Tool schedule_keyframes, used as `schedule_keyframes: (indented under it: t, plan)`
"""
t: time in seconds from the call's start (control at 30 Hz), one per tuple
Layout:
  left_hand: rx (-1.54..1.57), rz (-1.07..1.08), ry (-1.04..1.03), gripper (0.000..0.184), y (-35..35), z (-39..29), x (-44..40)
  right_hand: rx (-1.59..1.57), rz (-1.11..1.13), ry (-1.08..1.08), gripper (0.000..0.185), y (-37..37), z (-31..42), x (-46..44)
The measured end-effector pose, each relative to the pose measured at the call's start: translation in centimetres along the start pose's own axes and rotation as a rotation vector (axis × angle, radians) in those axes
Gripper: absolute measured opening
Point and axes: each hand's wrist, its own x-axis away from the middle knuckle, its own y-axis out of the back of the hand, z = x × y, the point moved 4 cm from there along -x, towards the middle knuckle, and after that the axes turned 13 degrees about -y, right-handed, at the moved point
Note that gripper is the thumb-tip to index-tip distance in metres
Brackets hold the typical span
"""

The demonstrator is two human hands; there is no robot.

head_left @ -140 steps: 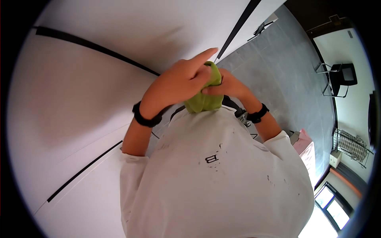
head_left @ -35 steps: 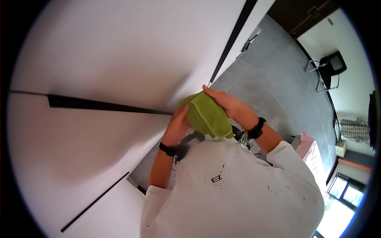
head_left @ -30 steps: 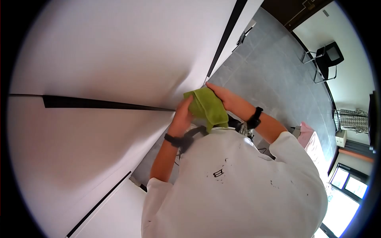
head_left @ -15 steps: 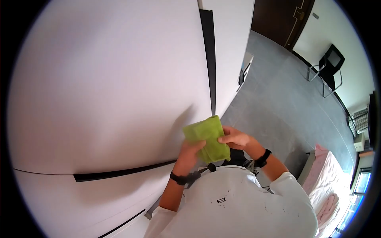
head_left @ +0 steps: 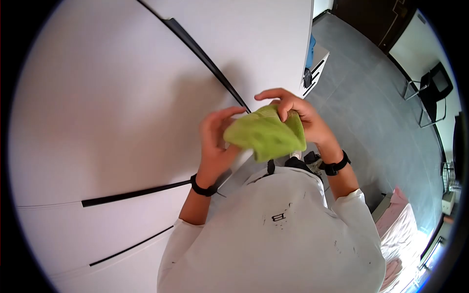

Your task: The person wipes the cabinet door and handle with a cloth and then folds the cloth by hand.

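A crumpled green cloth [head_left: 266, 134] hangs between my two hands, in front of a white cabinet front. My right hand [head_left: 300, 115] pinches its upper right part between thumb and fingers, with the index finger stretched out. At the cloth's left edge is my left hand [head_left: 218, 139], its fingers curved and apart, the thumb partly behind the cloth. The cloth's left end is blurred, and whether the left thumb presses on it is hidden. Each wrist wears a black band.
White cabinet panels [head_left: 122, 107] with black handle strips fill the left side. On the right are the grey floor [head_left: 351, 97], a black chair [head_left: 435, 93], a dark door [head_left: 369, 22] and a bed with pink and white covers [head_left: 403, 229]. Low drawers [head_left: 317, 71] stand beyond the cabinet.
The cloth was a flat folded pad in both hands and is now loose and crumpled. My left hand's fingers have spread from it. The view has shifted, and both hands appear higher.
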Motion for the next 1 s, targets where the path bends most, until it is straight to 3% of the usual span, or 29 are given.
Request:
schedule_keyframes:
  t: [0.03, 0.1, 0.17, 0.23, 0.37, 0.47, 0.53, 0.57, 0.63, 0.7, 0.77, 0.8, 0.87, 0.97, 1.0]
  plan:
    - [-0.012, -0.009, 0.004, 0.055, -0.4, -0.1, -0.3, 0.015, 0.048, 0.221, 0.014, 0.4, 1.3, -0.2]
    - [-0.142, 0.088, 0.271, 0.050, -0.8, 0.8, -1.1, 0.038, 0.027, 0.240, 0.013, 1.9, 2.7, -0.4]
    - [-0.079, 0.096, 0.275, 0.042, -1.8, 0.9, -1.9, 0.229, 0.018, 0.264, 0.014, 3.1, 3.6, -0.6]
    - [-0.033, -0.001, 0.294, 0.038, -1.9, 2.2, -1.7, 0.226, 0.030, 0.314, 0.015, 4.3, 3.9, -1.3]
    - [-0.060, -0.024, 0.296, 0.037, -2.5, 2.7, -1.5, 0.091, 0.128, 0.205, 0.017, 5.9, 3.3, -2.2]
    - [0.168, -0.213, 0.273, 0.041, -2.9, 1.9, -0.8, 0.008, 0.199, 0.304, 0.015, 5.9, 4.1, -2.4]
    - [0.101, 0.075, 0.130, 0.047, -2.6, 1.4, -0.3, 0.004, 0.263, 0.280, 0.014, 5.7, 5.0, -2.8]
    - [0.094, 0.046, 0.144, 0.047, -2.5, 1.0, -0.4, 0.015, 0.300, 0.272, 0.013, 5.7, 5.4, -2.8]
    - [0.647, -0.195, 0.425, 0.062, -2.7, 0.5, -1.9, 0.070, 0.317, 0.291, 0.012, 6.1, 5.5, -3.7]
    - [0.606, -0.241, 0.466, 0.073, -2.5, 0.8, -2.2, 0.134, 0.313, 0.326, 0.012, 6.7, 5.6, -4.7]
    - [0.232, 0.039, 0.447, 0.063, -2.1, 1.9, -2.0, 0.180, 0.590, 0.169, 0.020, 7.0, 5.2, -5.5]
    - [0.040, 0.228, 0.389, 0.054, -2.5, 1.3, -3.3, 0.185, 0.588, 0.167, 0.020, 7.0, 4.9, -6.3]
    - [0.073, 0.243, 0.453, 0.051, -3.7, 1.3, -4.6, 0.176, 0.857, 0.244, 0.021, 5.6, 4.3, -7.3]
    - [0.049, 0.349, 0.549, 0.050, -5.5, 2.4, -4.5, 0.088, 0.887, 0.151, 0.019, 5.4, 3.6, -9.8]
    - [0.173, 0.190, 0.612, 0.050, -5.9, 3.0, -4.0, 0.053, 0.874, 0.125, 0.021, 5.8, 3.7, -10.4]
